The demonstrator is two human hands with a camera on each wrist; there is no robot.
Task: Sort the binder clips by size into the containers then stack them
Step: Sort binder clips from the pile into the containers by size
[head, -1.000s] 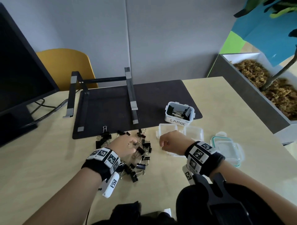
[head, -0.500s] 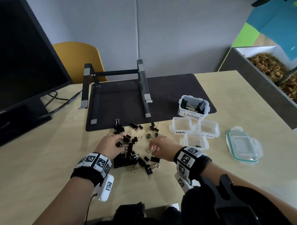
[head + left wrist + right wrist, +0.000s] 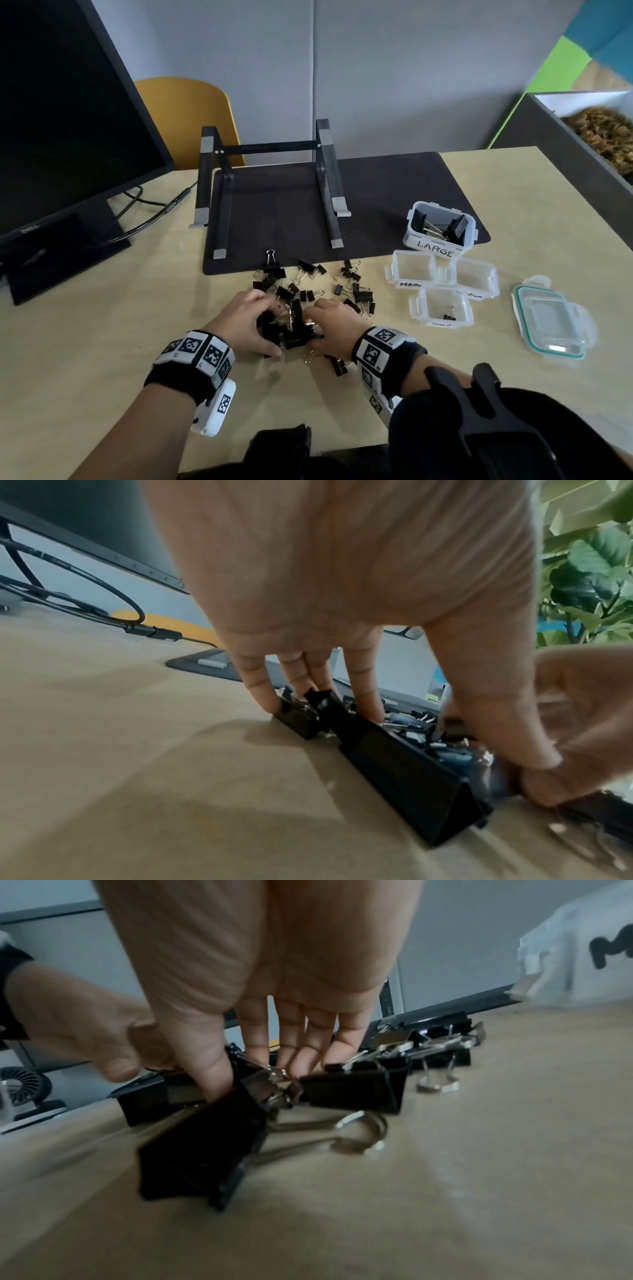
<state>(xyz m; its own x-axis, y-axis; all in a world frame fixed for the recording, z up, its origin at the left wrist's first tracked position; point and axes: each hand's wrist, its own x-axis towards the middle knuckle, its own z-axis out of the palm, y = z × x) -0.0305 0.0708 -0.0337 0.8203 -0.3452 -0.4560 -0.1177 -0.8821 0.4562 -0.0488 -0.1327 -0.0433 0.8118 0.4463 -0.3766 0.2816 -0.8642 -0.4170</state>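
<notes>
A heap of black binder clips of mixed sizes lies on the desk in front of the mat. Both hands are down in its near part. My left hand spans a large black clip, with the fingers at its far end and the thumb at its near end. My right hand pinches another large clip between thumb and fingers, its wire handles lying on the desk. The LARGE container holds a few big clips. Two medium containers look empty. The small container holds one tiny clip.
A clear lid with a teal seal lies right of the containers. A black laptop stand sits on a dark mat behind the clips. A monitor and its cables stand at the left, a planter at the right.
My right hand has moved left from the containers into the clip heap. Both hands have closed in together on the large clips at its near side. The head view has swung left.
</notes>
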